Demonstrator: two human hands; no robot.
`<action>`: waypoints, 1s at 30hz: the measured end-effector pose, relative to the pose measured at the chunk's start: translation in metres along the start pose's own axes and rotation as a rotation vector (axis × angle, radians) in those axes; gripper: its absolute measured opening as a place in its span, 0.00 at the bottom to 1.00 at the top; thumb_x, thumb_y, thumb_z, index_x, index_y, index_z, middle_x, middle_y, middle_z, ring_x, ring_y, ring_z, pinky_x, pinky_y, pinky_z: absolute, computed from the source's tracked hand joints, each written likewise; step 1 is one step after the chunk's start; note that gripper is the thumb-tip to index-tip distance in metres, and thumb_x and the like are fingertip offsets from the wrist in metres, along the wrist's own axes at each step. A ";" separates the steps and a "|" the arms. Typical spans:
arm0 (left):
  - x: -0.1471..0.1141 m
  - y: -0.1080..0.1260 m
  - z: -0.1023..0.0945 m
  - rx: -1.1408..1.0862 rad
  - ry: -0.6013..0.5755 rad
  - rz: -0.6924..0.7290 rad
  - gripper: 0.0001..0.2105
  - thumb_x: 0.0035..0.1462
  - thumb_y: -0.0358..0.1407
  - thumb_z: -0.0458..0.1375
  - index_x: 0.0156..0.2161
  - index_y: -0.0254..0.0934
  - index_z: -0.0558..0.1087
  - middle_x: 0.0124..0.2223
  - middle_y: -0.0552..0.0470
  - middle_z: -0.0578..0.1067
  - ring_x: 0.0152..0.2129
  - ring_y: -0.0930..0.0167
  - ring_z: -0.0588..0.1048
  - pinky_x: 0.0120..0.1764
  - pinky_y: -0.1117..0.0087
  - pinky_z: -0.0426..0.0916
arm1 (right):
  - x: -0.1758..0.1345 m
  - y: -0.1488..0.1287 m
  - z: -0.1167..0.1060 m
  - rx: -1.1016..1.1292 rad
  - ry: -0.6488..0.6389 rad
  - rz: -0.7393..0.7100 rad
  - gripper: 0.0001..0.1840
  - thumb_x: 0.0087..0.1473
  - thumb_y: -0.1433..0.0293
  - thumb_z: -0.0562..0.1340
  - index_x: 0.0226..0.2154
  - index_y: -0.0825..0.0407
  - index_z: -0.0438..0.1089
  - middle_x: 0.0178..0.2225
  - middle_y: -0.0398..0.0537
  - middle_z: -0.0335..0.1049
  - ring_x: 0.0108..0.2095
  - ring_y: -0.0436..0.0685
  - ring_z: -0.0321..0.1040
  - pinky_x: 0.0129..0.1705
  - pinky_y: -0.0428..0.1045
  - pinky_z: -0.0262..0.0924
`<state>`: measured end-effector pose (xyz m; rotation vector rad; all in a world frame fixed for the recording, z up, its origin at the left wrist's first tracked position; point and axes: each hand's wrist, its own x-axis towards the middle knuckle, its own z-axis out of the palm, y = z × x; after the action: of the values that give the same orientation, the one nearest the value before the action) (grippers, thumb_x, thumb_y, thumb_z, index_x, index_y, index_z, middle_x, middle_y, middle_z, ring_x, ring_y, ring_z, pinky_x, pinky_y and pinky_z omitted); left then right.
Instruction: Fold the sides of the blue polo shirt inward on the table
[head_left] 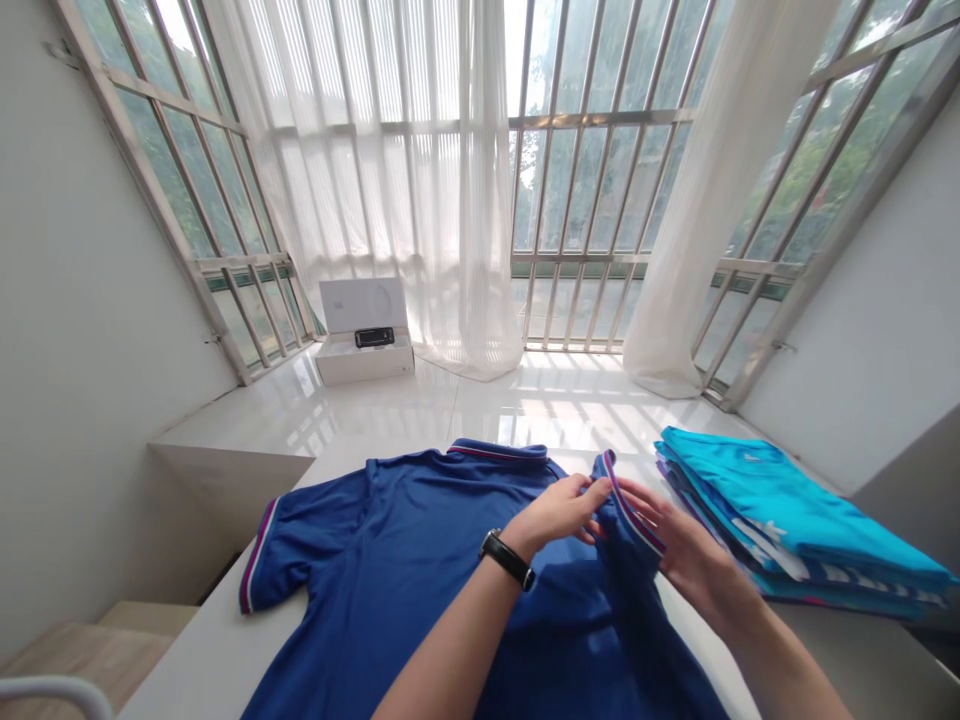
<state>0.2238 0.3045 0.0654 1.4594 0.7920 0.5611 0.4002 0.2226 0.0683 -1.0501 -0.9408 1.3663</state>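
Note:
A navy blue polo shirt [435,560] lies spread on the white surface, its collar toward the window and its left-side sleeve stretched out flat. The other sleeve, edged with red and white stripes, is lifted and folded inward. My left hand [559,512], with a black watch on the wrist, pinches that sleeve near the shoulder. Against the outer side of the same sleeve, my right hand [679,540] grips near the striped cuff, its fingers partly hidden behind the cloth.
On the right stands a stack of folded clothes [795,500], bright blue on top. An opened white box [366,362] with a black device in it sits by the window. Sheer white curtains [480,220] hang down to the white ledge [480,400]. A white curved rail [60,688] shows at lower left.

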 end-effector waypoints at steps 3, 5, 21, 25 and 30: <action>-0.001 -0.010 -0.010 -0.056 -0.012 -0.043 0.26 0.61 0.57 0.57 0.48 0.33 0.74 0.42 0.46 0.76 0.35 0.67 0.76 0.32 0.70 0.72 | 0.002 0.014 0.006 -0.050 -0.146 0.010 0.31 0.54 0.46 0.67 0.54 0.45 0.76 0.62 0.58 0.70 0.61 0.71 0.67 0.60 0.65 0.65; -0.003 -0.017 -0.018 -0.095 -0.040 -0.057 0.26 0.59 0.58 0.60 0.46 0.34 0.75 0.41 0.48 0.76 0.35 0.68 0.75 0.33 0.71 0.70 | 0.005 0.022 0.007 -0.075 -0.172 0.025 0.33 0.52 0.45 0.68 0.55 0.44 0.75 0.60 0.59 0.72 0.60 0.71 0.69 0.58 0.66 0.66; -0.002 -0.039 -0.040 -0.239 -0.056 -0.100 0.26 0.53 0.59 0.65 0.37 0.35 0.73 0.30 0.54 0.73 0.25 0.73 0.72 0.29 0.72 0.68 | 0.030 0.059 -0.012 -0.779 0.229 -0.285 0.33 0.53 0.50 0.65 0.57 0.48 0.67 0.54 0.55 0.74 0.19 0.47 0.63 0.27 0.51 0.68; -0.008 -0.035 -0.057 -0.062 -0.093 -0.059 0.25 0.50 0.57 0.68 0.31 0.35 0.70 0.27 0.56 0.71 0.23 0.74 0.71 0.28 0.73 0.67 | 0.033 0.059 -0.015 -0.908 0.172 -0.213 0.31 0.57 0.50 0.60 0.55 0.50 0.69 0.46 0.54 0.78 0.19 0.50 0.64 0.29 0.52 0.68; -0.025 -0.025 -0.086 -0.024 -0.208 -0.021 0.22 0.50 0.52 0.71 0.35 0.34 0.72 0.28 0.56 0.72 0.25 0.74 0.73 0.30 0.73 0.70 | 0.037 0.056 -0.025 -0.970 0.248 -0.283 0.23 0.62 0.56 0.51 0.46 0.50 0.74 0.43 0.54 0.79 0.31 0.58 0.74 0.37 0.54 0.69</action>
<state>0.1396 0.3401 0.0493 1.4587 0.6338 0.3932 0.4088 0.2546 0.0046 -1.6636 -1.5365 0.4795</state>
